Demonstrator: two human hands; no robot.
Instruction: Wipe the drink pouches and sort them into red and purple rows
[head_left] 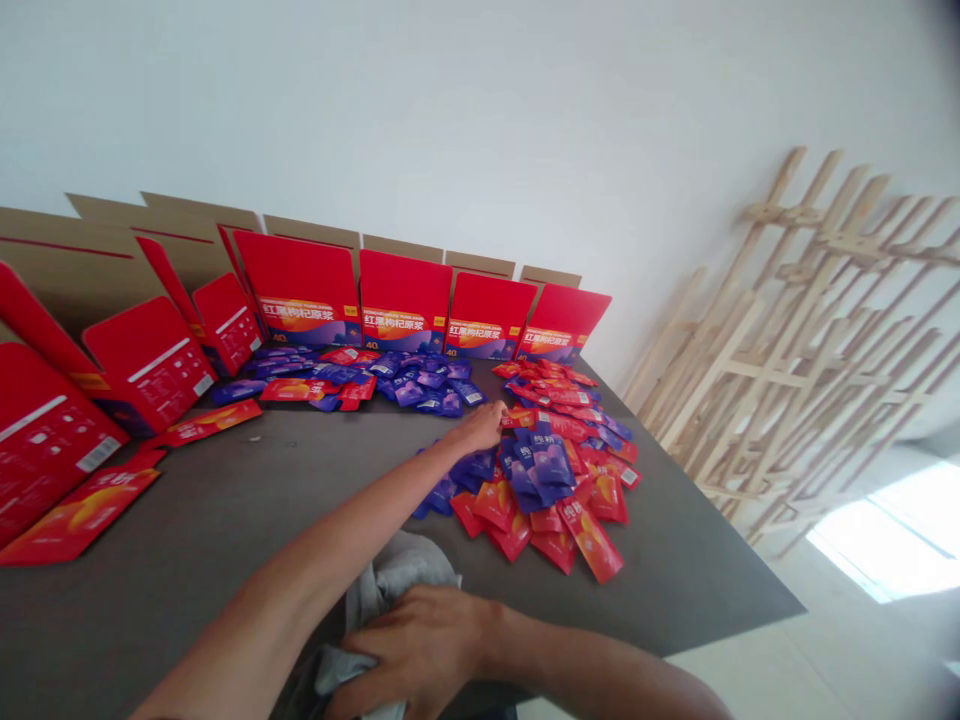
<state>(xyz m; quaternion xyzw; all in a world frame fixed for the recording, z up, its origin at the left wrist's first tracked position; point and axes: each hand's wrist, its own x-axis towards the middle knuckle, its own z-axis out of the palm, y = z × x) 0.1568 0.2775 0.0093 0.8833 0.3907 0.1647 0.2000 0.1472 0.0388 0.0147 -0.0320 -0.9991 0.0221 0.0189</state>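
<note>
My left hand (480,427) reaches across the dark table, its fingertips bunched at the edge of a heap of red sachets (570,400). I cannot tell whether it holds one. Just below it, blue sachets (536,470) lie mixed with more red sachets (525,525). Another band of blue sachets (409,385) lies further back, in front of open red goji-puree cartons (300,290). My right hand (409,650) is at the near table edge, its fingers curled over a crumpled grey cloth (405,575).
The dark grey table (225,520) has a straight edge at the right and the near side. Flattened red cartons (45,440) and loose red sachets (82,510) lie at the left. Wooden lattice frames (795,340) lean against the white wall on the right, above a pale floor.
</note>
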